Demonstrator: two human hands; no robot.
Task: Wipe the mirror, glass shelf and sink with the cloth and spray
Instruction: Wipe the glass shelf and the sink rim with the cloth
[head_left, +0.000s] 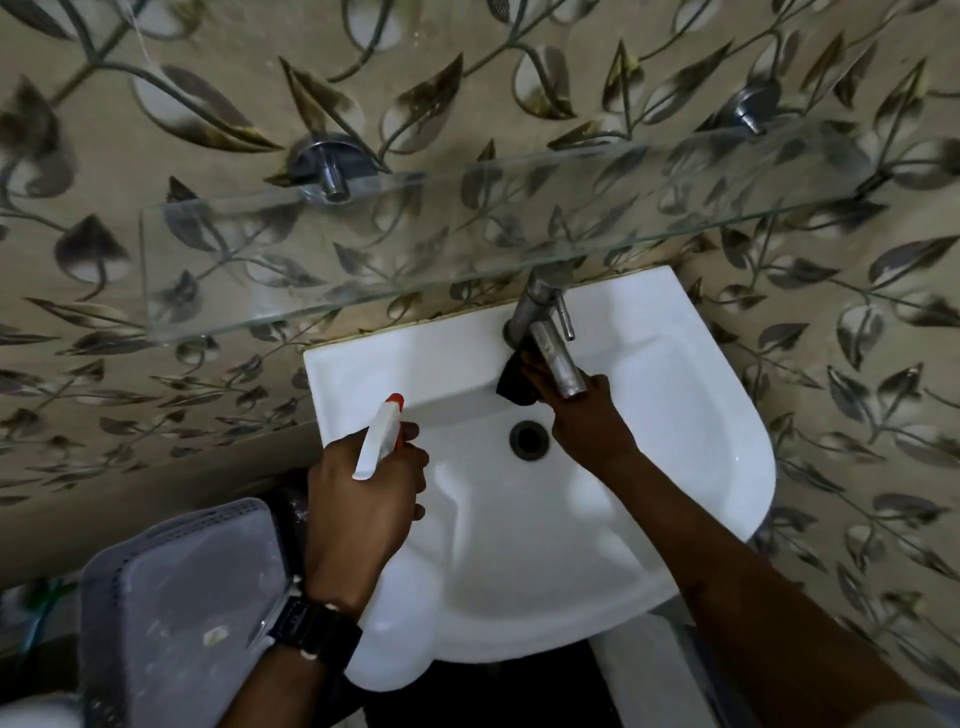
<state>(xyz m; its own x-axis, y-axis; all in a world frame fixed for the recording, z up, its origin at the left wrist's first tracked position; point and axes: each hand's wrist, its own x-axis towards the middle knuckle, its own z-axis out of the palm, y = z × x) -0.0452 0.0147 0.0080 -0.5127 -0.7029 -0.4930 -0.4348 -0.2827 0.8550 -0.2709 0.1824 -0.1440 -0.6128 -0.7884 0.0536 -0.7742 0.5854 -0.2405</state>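
A white sink (675, 467) hangs on the leaf-patterned wall, with a dark drain (529, 439) in its bowl. My left hand (363, 499) grips a white spray bottle (382, 434) with an orange nozzle tip, held over the sink's left side. My right hand (587, 415) presses a dark cloth (514, 382) against the sink's back ledge, just under the metal tap (550, 343). The tap's spout hides part of the cloth and my fingers. Above the sink runs the glass shelf (415, 244) on two chrome brackets. The mirror is out of view.
A grey perforated plastic basket (182, 613) stands at the lower left beside the sink. The shelf's chrome brackets (327, 161) stick out from the wall. A dark watch sits on my left wrist (311, 629). Dark floor shows below the sink.
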